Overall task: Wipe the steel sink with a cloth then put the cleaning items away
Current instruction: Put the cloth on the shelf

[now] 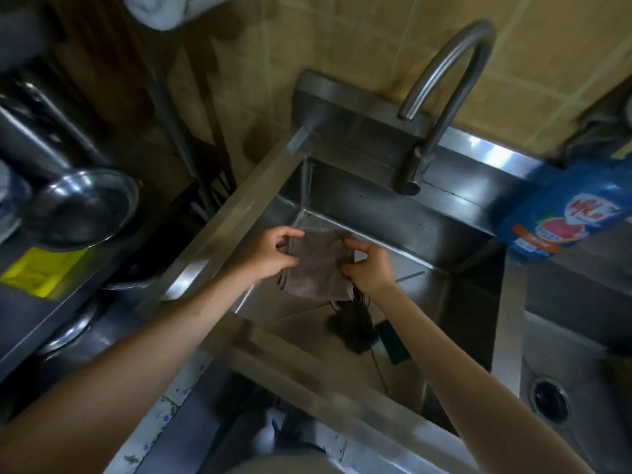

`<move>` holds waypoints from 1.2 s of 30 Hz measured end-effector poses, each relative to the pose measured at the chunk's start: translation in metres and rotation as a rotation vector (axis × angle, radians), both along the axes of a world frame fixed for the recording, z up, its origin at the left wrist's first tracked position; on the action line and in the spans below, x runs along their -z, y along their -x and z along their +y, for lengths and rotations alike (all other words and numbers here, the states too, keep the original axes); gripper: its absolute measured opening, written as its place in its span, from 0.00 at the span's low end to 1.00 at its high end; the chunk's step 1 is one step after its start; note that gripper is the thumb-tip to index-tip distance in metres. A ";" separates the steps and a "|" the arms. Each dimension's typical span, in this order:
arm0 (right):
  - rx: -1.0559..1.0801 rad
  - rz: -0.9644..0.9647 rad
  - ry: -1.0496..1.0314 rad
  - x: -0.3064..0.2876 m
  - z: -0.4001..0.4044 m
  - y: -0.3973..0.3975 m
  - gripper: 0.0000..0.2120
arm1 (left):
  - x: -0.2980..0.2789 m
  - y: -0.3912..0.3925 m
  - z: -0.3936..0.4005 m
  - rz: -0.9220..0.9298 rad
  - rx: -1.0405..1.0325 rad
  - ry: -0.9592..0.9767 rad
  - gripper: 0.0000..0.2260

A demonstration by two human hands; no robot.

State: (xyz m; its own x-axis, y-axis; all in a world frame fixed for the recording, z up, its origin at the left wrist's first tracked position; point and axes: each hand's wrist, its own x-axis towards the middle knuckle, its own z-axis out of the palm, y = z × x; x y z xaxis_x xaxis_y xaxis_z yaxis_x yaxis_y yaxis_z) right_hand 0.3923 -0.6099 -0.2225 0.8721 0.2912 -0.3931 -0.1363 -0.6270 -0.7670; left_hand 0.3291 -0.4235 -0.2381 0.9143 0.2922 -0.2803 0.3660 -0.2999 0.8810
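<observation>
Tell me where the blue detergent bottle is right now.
The blue detergent bottle lies at the right of the head view, on the steel sink's back ledge, right of the tap.

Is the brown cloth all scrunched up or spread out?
Mostly spread out. The left hand and right hand each pinch a side of the cloth, holding it flat above the sink.

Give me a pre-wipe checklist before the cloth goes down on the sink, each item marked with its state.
1. Cloth held by both hands: ok, left hand and right hand pinch its edges.
2. Cloth spread flat: ok.
3. Sink floor free of items: not ok, a dark scrubber and a green sponge lie in it.
4. Faucet off: ok, no water seen.
5. Cloth damp: cannot tell.
</observation>
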 end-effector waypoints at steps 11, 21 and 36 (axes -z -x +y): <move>-0.352 -0.140 -0.031 -0.052 0.071 0.011 0.26 | -0.051 0.069 0.055 -0.097 -0.300 -0.043 0.23; -0.616 -0.259 -0.128 -0.094 0.170 0.045 0.25 | -0.097 0.145 0.121 -0.194 -0.520 -0.204 0.23; -0.629 -0.161 -0.304 -0.158 0.307 0.123 0.26 | -0.169 0.237 0.222 -0.252 -0.708 -0.308 0.26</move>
State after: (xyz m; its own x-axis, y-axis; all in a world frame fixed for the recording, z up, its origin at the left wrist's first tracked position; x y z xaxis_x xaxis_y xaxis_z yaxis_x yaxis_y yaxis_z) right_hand 0.2693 -0.3025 -0.0640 0.5429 0.8344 -0.0954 0.3103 -0.3049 -0.9004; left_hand 0.0925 -0.2019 -0.0686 0.5084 0.8556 0.0968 0.3613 -0.3140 0.8780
